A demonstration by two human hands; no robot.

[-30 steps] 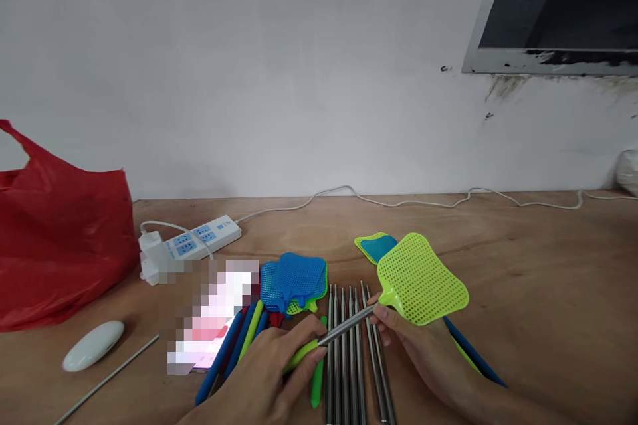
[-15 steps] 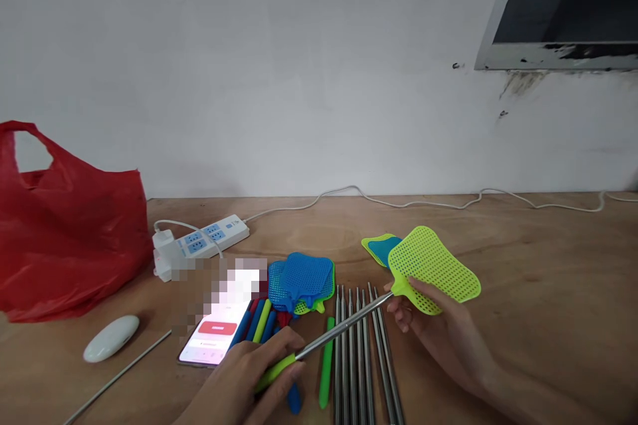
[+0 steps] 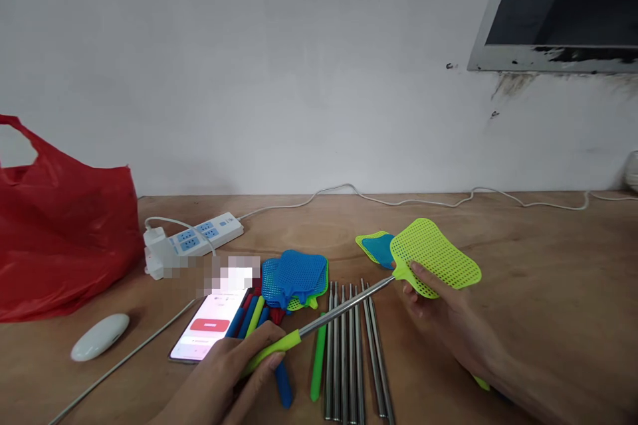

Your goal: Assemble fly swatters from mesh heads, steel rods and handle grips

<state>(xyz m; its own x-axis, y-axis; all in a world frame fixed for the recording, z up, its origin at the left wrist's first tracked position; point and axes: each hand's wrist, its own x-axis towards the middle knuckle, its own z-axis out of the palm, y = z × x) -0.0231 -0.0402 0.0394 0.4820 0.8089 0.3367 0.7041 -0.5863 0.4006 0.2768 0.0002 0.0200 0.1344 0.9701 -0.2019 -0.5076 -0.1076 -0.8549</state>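
A fly swatter with a yellow-green mesh head, a metal rod and a yellow-green grip is held between my two hands. My left hand is closed around the grip at its lower end. Thumb and fingers of my right hand pinch the base of the mesh head. Below the rod lie several loose metal rods side by side, and a green grip. Blue, red and yellow-green grips are partly hidden behind my left hand. Several swatter heads, mostly blue, are stacked behind them.
More swatter heads lie behind the held one. A lit phone, a power strip, a white oval object and a red plastic bag are on the left. A white cable runs along the wall.
The view has shifted slightly to the right. Both hands still hold the same swatter, and more of its grip shows beyond my left fingers. A yellow-green tip now shows under my right forearm.
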